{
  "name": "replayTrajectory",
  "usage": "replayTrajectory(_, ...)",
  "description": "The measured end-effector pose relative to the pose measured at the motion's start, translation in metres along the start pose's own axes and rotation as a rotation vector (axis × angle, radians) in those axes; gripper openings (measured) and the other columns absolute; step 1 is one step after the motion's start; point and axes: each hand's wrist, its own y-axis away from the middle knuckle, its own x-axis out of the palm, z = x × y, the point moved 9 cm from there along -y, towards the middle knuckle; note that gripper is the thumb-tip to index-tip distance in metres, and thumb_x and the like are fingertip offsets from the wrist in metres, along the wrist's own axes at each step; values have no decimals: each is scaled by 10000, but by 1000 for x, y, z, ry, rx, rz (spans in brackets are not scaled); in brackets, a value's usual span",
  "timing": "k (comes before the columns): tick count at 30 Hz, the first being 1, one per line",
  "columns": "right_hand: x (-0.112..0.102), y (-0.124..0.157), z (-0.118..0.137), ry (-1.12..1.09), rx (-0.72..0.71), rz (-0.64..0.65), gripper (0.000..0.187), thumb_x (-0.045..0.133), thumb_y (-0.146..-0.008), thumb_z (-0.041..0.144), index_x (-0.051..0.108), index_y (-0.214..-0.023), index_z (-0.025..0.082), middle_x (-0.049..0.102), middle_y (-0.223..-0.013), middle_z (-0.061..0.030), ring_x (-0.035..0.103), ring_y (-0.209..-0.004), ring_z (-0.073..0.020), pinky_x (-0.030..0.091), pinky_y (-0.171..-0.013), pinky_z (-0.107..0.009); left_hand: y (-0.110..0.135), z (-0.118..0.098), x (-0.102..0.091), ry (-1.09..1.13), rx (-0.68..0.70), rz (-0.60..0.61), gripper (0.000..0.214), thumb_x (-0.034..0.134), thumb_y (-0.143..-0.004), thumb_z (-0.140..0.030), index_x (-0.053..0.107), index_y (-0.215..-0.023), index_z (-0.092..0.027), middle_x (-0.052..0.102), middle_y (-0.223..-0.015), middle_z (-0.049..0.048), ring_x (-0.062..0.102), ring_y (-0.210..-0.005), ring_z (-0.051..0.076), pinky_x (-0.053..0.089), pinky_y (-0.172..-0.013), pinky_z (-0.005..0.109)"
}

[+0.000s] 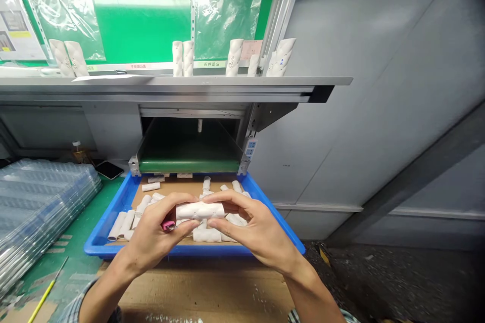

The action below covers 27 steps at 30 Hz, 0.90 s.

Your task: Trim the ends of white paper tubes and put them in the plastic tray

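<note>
Between my two hands a white tube (200, 211) lies level above a blue tray (94, 249). My left hand (161, 222) is closed on the tube's left end, fingers on top and thumb below. A small pink object (168, 225) is tucked in that same hand; its kind is hard to make out. The right end is pinched by my right hand (252, 224) in the same way. Below and behind the hands, several loose white tubes (206, 235) lie on the cardboard lining of the tray, partly hidden by my hands.
A green conveyor belt (189, 158) ends at the tray's far edge, with one small tube (199, 125) on it. Stacked clear plastic trays (49, 212) and a yellow-handled tool (41, 302) are at left. White tubes (183, 59) stand on the metal shelf (170, 88) above.
</note>
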Motion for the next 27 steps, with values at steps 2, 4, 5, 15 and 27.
replayTrajectory(2,0,0,0,7,-5,8,266,798,-938,211,769,-1186,305,798,-1120,21,760,-1024,-159,618,-925,-238,-1,-2,-1,7,8,-7,248,745,-978,-280,697,-1221,-266,790,-1110,20,727,-887,162,559,-716,219)
replayTrajectory(4,1,0,0,16,-20,12,282,792,-946,211,760,-1206,317,792,-1155,18,750,-1071,-167,608,-960,-253,-1,-3,-3,9,9,-14,262,754,-967,-261,700,-1223,-284,789,-1105,1,717,-875,146,551,-723,205)
replayTrajectory(5,1,1,0,19,-34,12,288,788,-949,204,755,-1210,321,787,-1174,17,741,-1103,-172,598,-988,-263,-1,-3,-3,11,5,-16,270,758,-964,-259,700,-1225,-293,787,-1102,-8,707,-849,135,542,-704,196)
replayTrajectory(15,6,3,5,202,-142,-20,484,732,-953,88,638,-1347,353,730,-1279,12,707,-1183,-195,564,-1038,-314,2,6,-1,-29,-58,-13,290,743,-972,-332,665,-1244,-269,772,-1063,13,669,-746,135,501,-617,209)
replayTrajectory(27,27,-4,4,346,-250,20,219,662,-1067,396,694,-1239,264,784,-1198,-70,762,-1103,-251,617,-950,-370,9,-7,6,-193,22,50,248,631,-1038,-336,545,-1260,-265,750,-1038,19,700,-781,157,534,-696,253)
